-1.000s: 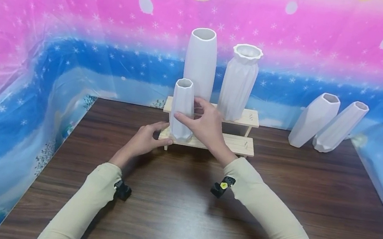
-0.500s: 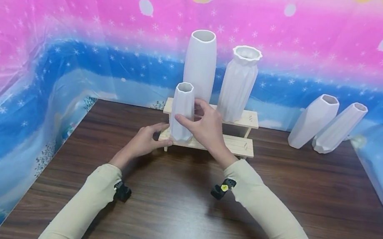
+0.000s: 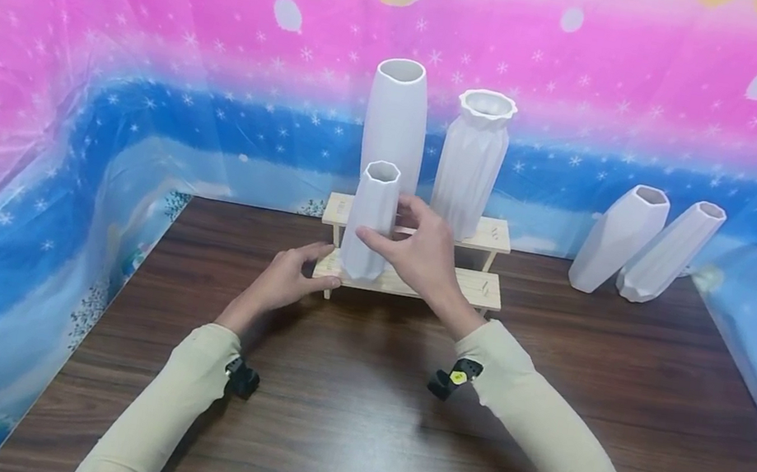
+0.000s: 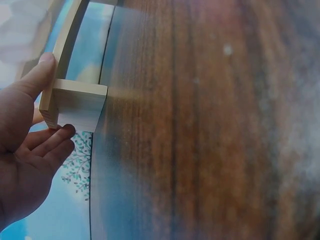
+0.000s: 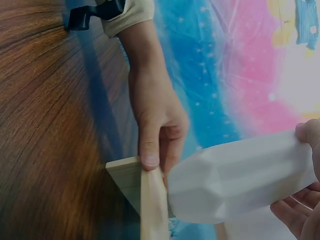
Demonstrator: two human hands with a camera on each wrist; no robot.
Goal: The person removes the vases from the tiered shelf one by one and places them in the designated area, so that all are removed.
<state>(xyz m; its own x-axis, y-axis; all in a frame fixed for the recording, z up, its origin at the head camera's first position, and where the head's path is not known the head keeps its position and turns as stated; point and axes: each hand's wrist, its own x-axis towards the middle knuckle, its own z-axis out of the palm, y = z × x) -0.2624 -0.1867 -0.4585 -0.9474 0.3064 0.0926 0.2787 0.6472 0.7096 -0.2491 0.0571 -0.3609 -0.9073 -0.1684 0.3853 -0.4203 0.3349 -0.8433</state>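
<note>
A small white faceted vase (image 3: 374, 206) stands upright at the left part of the lower step of a two-step wooden stand (image 3: 453, 284). My right hand (image 3: 424, 254) holds this vase from its right side, thumb in front and fingers behind. In the right wrist view the vase's base (image 5: 192, 192) is right at the step board (image 5: 154, 200). At the stand's left end, my left hand (image 3: 285, 277) grips the lower step. The left wrist view shows its thumb (image 4: 40, 75) on the board, with the fingers curled around the end.
On the upper step are a tall smooth white vase (image 3: 397, 126) and a ribbed one with a wavy rim (image 3: 471, 168). Two slanted white vases (image 3: 620, 239) (image 3: 672, 252) stand at the table's back right. A patterned cloth (image 3: 216, 125) hangs behind the brown wooden table (image 3: 348, 415).
My right hand has shifted the small vase a little to the right along the lower step. The left hand stays at the stand's left end.
</note>
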